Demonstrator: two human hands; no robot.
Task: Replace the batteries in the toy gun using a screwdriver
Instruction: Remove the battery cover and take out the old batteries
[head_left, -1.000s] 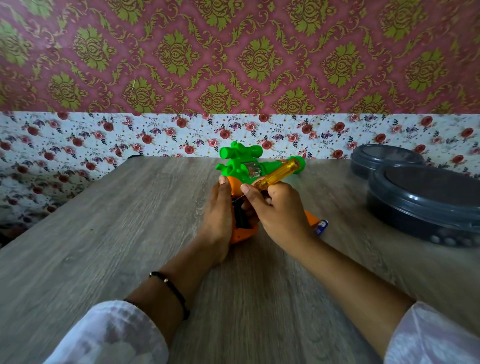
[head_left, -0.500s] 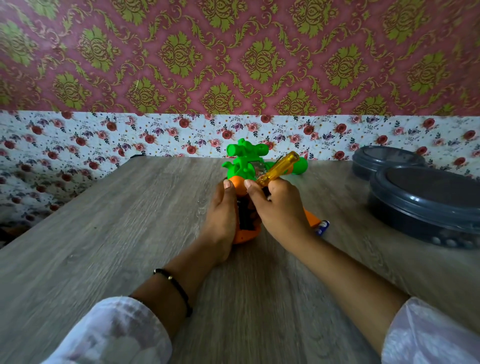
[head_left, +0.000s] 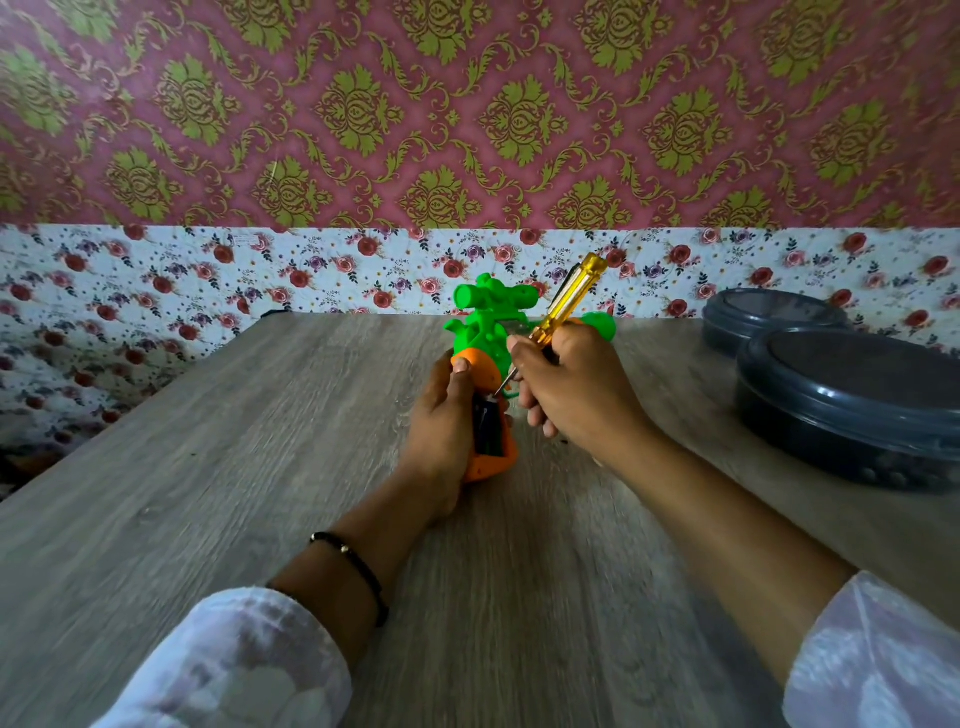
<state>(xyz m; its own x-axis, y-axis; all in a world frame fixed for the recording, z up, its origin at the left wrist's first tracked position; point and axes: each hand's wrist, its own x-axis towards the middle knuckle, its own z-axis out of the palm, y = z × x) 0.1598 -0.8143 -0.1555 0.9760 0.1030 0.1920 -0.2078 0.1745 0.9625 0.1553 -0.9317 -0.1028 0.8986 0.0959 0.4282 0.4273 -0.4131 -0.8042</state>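
Note:
A green and orange toy gun (head_left: 480, 332) lies on the wooden table (head_left: 260, 467), its orange grip toward me. My left hand (head_left: 441, 431) holds the grip from the left, thumb on the orange part. The battery bay (head_left: 488, 428) in the grip is uncovered and dark cells show inside. My right hand (head_left: 571, 389) grips a screwdriver (head_left: 569, 301) with a clear yellow handle, tilted up to the right, and its thin metal tip points down at the top of the bay.
Two dark grey round lidded containers (head_left: 852, 395) stand at the right side of the table, one behind the other. A floral-papered wall rises just behind the table's far edge.
The screwdriver handle has swung upward and stands steeper. My right hand has shifted a little to the right, uncovering the open battery bay. The small battery beside my right wrist is now hidden.

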